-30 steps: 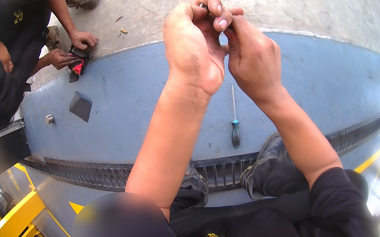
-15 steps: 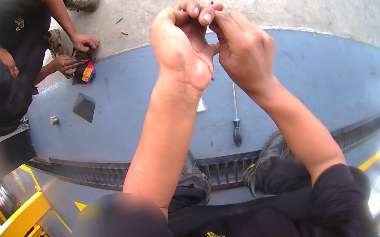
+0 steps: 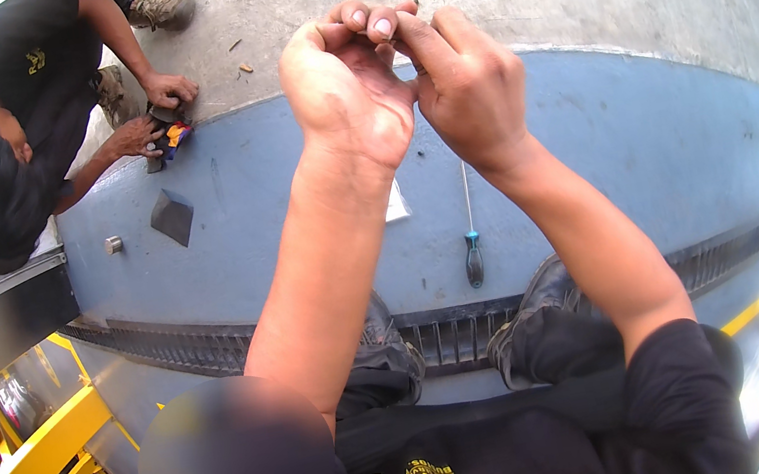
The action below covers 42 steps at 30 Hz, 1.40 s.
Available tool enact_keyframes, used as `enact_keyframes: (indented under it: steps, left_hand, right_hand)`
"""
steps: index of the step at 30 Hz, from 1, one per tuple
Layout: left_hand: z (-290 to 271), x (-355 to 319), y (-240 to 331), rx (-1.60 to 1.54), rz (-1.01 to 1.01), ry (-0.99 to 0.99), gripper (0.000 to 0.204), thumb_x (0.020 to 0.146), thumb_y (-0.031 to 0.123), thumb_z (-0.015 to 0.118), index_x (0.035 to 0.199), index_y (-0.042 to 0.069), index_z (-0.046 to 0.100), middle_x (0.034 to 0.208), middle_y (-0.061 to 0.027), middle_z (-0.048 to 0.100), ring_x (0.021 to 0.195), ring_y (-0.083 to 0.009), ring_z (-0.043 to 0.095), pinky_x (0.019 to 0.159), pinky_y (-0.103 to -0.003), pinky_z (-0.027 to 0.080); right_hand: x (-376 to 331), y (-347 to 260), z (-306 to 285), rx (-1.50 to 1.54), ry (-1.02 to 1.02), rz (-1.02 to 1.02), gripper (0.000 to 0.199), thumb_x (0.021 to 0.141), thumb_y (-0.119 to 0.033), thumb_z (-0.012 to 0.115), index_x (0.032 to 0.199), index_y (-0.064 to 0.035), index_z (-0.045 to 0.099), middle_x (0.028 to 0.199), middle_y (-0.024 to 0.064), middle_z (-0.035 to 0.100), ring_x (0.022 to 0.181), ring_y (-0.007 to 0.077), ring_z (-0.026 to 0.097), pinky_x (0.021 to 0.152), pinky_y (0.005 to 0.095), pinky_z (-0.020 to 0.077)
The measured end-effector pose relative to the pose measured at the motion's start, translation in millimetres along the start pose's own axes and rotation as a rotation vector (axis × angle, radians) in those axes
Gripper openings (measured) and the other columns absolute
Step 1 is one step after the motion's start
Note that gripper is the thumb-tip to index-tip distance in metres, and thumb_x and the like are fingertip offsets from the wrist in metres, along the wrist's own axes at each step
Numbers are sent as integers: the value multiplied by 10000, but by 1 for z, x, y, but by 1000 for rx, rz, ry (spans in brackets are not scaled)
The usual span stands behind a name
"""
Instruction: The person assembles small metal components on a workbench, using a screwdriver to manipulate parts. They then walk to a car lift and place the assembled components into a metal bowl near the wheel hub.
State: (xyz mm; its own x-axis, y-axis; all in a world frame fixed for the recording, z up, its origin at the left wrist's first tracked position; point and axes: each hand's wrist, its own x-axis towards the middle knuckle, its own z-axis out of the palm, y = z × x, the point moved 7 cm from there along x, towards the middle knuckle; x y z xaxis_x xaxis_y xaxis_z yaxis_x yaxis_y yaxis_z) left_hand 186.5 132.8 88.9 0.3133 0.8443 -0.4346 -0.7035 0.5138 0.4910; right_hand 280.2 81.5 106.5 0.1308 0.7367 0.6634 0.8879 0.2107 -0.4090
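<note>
Both my hands are raised together in front of me, over the edge between the blue painted floor and the bare concrete. My left hand (image 3: 346, 91) is turned palm up, its fingers curled over toward the right hand. With thumb and finger pinched, my right hand (image 3: 473, 88) meets the left fingertips. Whatever lies between the fingers is small and hidden. Below the hands a screwdriver (image 3: 474, 261) with a dark and teal handle lies on the blue floor, its shaft pointing away from me. A white flat piece (image 3: 396, 203) shows partly behind my left forearm.
At the far left a co-worker (image 3: 13, 58) crouches, hands on a dark object with a colourful cloth or wrapper (image 3: 176, 136). Near them are a dark pyramid-shaped block (image 3: 172, 218) and a small metal cylinder (image 3: 114, 244). A black floor grating (image 3: 448, 337) crosses before my shoes; yellow framework (image 3: 51, 447) stands lower left.
My joined hands have shifted slightly left in the picture, still pinched together. The co-worker's hand has moved a little over the colourful piece. The screwdriver lies where it was.
</note>
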Motion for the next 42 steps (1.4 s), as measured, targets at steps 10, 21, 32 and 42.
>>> enact_keyframes:
  steps: [10, 21, 32, 42]
  left_hand:
    - [-1, -2, 28, -14, 212, -21, 164, 889, 124, 337, 780, 94, 456, 722, -56, 429, 835, -240, 465, 806, -371, 413]
    - [40, -35, 20, 6, 216, -383, 151, 913, 151, 351, 882, 75, 478, 820, -129, 594, 968, -300, 601, 997, -414, 457]
    - [44, -38, 12, 78, 196, -412, 156, 922, 147, 338, 872, 85, 472, 872, -151, 626, 1020, -297, 606, 988, -382, 469]
    - [44, -26, 3, 84, 97, -521, 346, 973, 278, 317, 1004, 55, 580, 1356, -275, 599, 1293, -348, 561, 1104, -439, 472]
  right_hand:
    - [18, 0, 5, 572, -463, 519, 189, 1006, -170, 575, 993, 2, 649, 940, 261, 698, 881, 487, 656, 755, 502, 517]
    - [7, -13, -5, 1537, -505, 997, 375, 1073, -391, 539, 849, -91, 524, 630, -71, 387, 453, 18, 264, 402, 215, 184]
    - [-7, -13, -2, 1714, -648, 1167, 406, 1079, -465, 472, 817, -157, 443, 588, -96, 297, 405, 16, 180, 342, 216, 114]
    - [9, -10, -10, 1577, -540, 1068, 360, 1103, -361, 435, 878, -85, 487, 605, -58, 333, 434, 41, 222, 386, 231, 148]
